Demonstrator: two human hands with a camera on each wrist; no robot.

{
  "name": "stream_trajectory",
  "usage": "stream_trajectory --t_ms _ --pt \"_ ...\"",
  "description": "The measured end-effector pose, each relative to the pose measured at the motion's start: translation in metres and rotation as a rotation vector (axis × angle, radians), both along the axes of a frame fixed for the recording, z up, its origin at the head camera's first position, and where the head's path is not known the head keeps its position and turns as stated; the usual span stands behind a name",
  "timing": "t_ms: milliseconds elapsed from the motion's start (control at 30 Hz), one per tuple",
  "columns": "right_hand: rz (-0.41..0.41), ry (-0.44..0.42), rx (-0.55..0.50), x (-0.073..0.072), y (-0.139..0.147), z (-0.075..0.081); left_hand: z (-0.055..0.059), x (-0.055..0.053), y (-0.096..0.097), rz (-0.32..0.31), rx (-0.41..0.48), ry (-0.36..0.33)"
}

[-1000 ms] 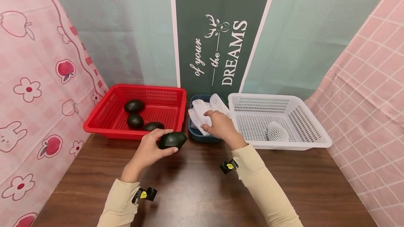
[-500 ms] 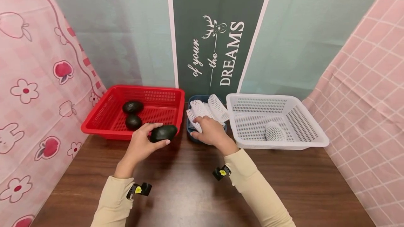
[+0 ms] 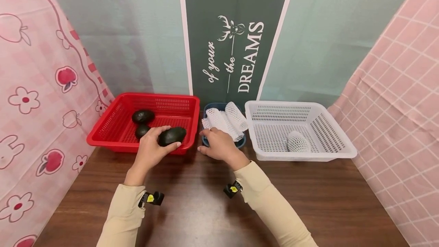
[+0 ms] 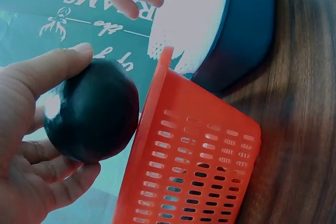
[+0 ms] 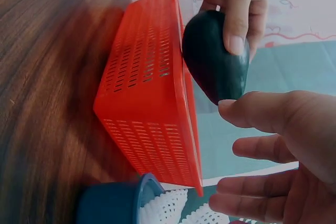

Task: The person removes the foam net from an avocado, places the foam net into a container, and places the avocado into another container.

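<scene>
My left hand (image 3: 150, 148) grips a dark green avocado (image 3: 172, 136) between thumb and fingers, over the front right rim of the red basket (image 3: 171, 104). Inside that basket lie a dark avocado (image 3: 143, 116) and a second one (image 4: 90, 111) is seen close up in my left hand's grip from the left wrist view. My right hand (image 3: 221, 146) is spread, palm down, by the front left of the blue container (image 4: 249, 30), holding nothing. White foam net sleeves (image 3: 219, 120) fill that container. In the right wrist view the right fingers are apart.
On the right stands a white basket (image 3: 302, 157) with one white-netted round thing (image 3: 298, 142) in it. The brown wooden table (image 3: 199, 201) runs along the front. Patterned cloths hang at the back and both sides.
My left hand has carried the avocado left and back, over the red basket's rim. My right hand has drawn left and toward the person, off the foam net sleeves.
</scene>
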State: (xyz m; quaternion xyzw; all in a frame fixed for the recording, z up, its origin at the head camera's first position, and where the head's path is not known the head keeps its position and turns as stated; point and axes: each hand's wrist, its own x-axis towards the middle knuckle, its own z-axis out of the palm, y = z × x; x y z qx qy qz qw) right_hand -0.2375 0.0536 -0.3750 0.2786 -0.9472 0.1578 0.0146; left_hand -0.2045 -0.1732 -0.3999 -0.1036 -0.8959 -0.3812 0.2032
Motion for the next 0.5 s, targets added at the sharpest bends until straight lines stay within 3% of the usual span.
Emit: stream_trajectory --t_ms 267,500 --pt "0.001 0.015 0.029 0.001 -0.008 -0.004 0.000 -0.013 0.002 0.039 -0.011 -0.048" --pt "0.004 0.027 0.043 0.003 -0.008 -0.006 0.004 -0.017 0.004 0.062 -0.043 -0.063"
